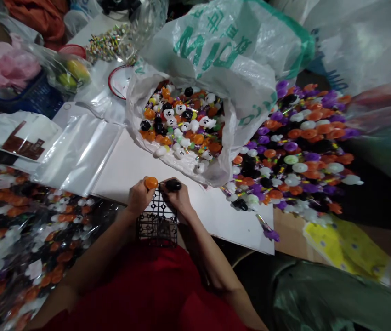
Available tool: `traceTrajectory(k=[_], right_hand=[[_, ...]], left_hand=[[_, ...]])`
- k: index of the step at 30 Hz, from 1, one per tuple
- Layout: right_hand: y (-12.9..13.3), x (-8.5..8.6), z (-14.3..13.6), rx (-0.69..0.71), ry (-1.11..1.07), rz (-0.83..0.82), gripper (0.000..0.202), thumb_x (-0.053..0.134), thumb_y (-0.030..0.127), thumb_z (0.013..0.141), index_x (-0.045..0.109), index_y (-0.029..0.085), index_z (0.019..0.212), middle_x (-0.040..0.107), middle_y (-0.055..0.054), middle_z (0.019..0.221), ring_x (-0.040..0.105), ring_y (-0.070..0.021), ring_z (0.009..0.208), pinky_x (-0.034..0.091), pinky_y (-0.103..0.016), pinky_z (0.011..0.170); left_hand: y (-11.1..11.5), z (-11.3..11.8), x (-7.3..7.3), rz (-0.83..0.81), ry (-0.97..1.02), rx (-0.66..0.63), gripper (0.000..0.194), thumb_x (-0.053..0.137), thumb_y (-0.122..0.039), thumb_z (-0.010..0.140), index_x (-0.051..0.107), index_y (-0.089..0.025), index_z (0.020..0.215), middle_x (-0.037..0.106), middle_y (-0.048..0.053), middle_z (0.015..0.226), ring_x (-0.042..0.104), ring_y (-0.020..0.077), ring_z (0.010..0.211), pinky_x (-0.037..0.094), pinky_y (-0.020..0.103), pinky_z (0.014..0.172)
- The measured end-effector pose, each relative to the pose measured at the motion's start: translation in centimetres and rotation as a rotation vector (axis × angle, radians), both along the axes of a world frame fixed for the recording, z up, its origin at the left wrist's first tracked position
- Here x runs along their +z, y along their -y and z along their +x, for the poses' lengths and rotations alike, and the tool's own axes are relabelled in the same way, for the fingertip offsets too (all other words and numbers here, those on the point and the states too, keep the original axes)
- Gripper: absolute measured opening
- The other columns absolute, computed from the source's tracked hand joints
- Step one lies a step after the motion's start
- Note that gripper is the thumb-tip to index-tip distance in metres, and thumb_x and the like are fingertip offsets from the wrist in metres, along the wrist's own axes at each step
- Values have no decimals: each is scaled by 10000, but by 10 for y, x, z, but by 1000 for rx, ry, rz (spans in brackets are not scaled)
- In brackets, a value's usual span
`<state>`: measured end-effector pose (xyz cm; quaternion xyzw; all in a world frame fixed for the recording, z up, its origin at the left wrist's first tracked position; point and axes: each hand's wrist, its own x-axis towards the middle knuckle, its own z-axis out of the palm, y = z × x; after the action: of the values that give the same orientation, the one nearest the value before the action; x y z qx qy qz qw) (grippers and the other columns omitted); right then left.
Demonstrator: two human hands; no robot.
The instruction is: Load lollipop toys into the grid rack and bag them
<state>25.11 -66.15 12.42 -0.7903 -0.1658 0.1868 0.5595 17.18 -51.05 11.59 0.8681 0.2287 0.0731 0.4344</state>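
Note:
At the table's near edge, my left hand is closed around a small stick-like piece with an orange pumpkin-like top. Beside it, my right hand grips a similar piece with a black top. Both hands are at the upper end of a black wire grid rack, which rests against my red shirt. Just beyond them, an open white plastic bag holds many small figures in orange, white and black, some with ghost faces. The lower parts of the held pieces are hidden by my fingers.
Many purple, orange and white topped pieces are heaped to the right. Clear plastic bags lie on the white tabletop at left. Packed bags of similar pieces fill the lower left. A blue basket stands behind.

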Motion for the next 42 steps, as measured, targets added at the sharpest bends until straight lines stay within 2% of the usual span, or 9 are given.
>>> traceTrajectory(k=[5,10,14,20,30,35,37,40,42], right_hand=[[3,5,-4,199,228,-253,260,479,158,738,602,194,964,683,-70,954,630,-198,827,483,-295,759],[8,9,5,225,155,-330,83,538,207,744,568,204,821,651,-31,757,592,-194,695,452,-276,658],[7,14,7,179,208,-264,177,497,176,746,570,206,905,676,-50,860,615,-203,768,461,-280,702],[8,19,1,304,307,-461,224,471,132,724,528,213,925,644,-59,896,597,-204,742,434,-279,669],[-14,11,11,286,347,-529,185,491,175,862,575,167,1027,676,-104,1002,623,-214,848,458,-286,752],[-4,32,54,501,239,-426,61,586,185,842,631,175,881,685,-14,782,605,-165,699,431,-230,635],[-10,46,87,542,267,-471,83,592,147,829,652,175,880,701,-21,784,621,-166,694,429,-227,627],[-39,62,135,287,449,-633,212,514,114,874,654,158,1028,721,-123,1009,677,-222,893,459,-271,732],[-63,69,153,185,496,-733,245,495,106,875,637,136,1073,708,-186,1050,687,-270,961,469,-315,760]], left_hand=[[1,4,7,160,-29,-144,148,568,-111,800,604,-200,913,674,44,828,644,201,818,463,278,768],[2,5,5,186,-46,-129,140,550,-125,818,608,-199,921,686,50,841,645,190,801,464,268,749],[4,4,4,153,-47,-99,132,545,-128,825,613,-198,915,690,49,850,644,182,806,467,262,753],[6,2,3,102,-9,-88,164,524,-100,802,610,-194,904,686,47,849,646,186,822,480,270,777],[-5,15,-4,157,-20,-35,151,560,-234,840,629,-176,962,692,80,852,673,224,840,489,290,773],[-3,17,-2,145,-9,12,133,575,-289,842,632,-196,917,691,43,798,665,197,778,492,273,744],[-13,14,1,38,-20,-65,165,576,-306,840,649,-195,939,707,34,807,668,191,765,510,276,740],[-44,35,24,-65,29,-202,271,530,-235,839,669,-198,1069,738,43,936,688,186,822,545,285,767],[-65,72,56,121,131,-172,355,456,-147,842,674,-185,1119,730,78,1047,686,202,922,551,325,849]])
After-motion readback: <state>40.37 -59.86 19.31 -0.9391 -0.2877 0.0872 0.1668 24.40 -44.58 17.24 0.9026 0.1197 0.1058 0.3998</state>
